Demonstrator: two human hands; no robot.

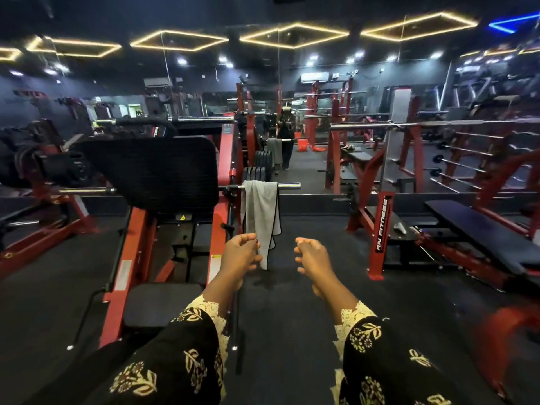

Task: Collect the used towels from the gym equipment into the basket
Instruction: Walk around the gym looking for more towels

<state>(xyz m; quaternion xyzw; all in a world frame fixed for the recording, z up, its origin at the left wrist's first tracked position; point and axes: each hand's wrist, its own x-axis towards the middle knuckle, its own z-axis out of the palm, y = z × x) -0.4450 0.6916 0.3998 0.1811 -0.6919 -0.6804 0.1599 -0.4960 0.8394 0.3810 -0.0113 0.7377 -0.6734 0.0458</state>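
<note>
Reaching out in front with left grip [241, 255] and right grip [311, 255], side by side, a little apart. Holding nothing in either one, with fingers loosely curled and not squeezed tight. Wearing black sleeves [175, 361] with pale flowers and lace at the ends. Looking at a grey towel [261, 211] just ahead of the left grip, draped over a shiny bar [287, 186] higher than both grips. Hanging down long, with the low end right by the left fingertips. Cannot tell if touching it or not. Passing a red and black machine [146, 171] left of the left grip. Spotting a padded bench [479, 229] well off to the right of the right grip. Spotting a small red basket [302, 145] far ahead, in the mirror.
</note>
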